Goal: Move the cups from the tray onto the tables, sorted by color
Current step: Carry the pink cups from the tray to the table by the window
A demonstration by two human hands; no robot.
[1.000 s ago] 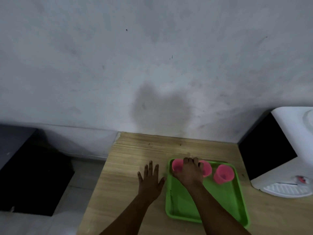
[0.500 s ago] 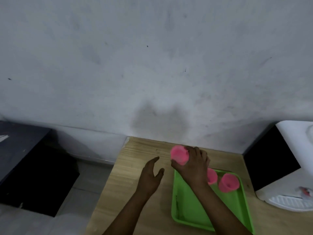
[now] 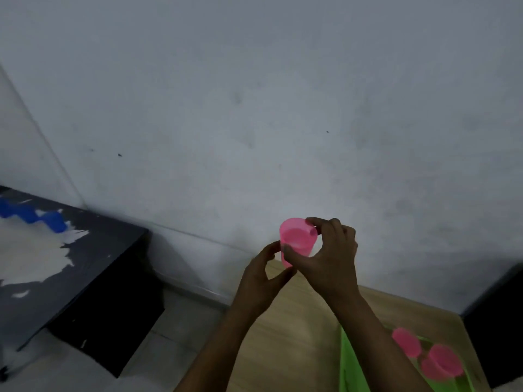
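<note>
My right hand (image 3: 328,258) grips a pink cup (image 3: 297,240), fingers curled over its far side and thumb across the near wall, holding it up in front of the grey wall (image 3: 254,108), tipped so its underside faces me. My left hand (image 3: 261,281) reaches up under the cup with its fingers bent toward the lower wall; the fingertips seem to touch it, though I cannot tell whether they have any grip.

Below, the green tray (image 3: 351,369) lies on the wooden table (image 3: 285,335), partly hidden by my right forearm. It holds two more pink cups (image 3: 406,342) (image 3: 443,360), close together near the tray's far right corner and blurred; I cannot say how they stand. Well off to the left is a dark table (image 3: 93,250) with a worn pale patch, and a few blue cups (image 3: 53,222) stand at its far edge.

Half a second ago the held cup was just over the tray's far left corner and my left hand hung apart from it, spread loosely; now the cup is higher and the left hand has come up to meet it. The view has swung left too, bringing in more of the dark table.
</note>
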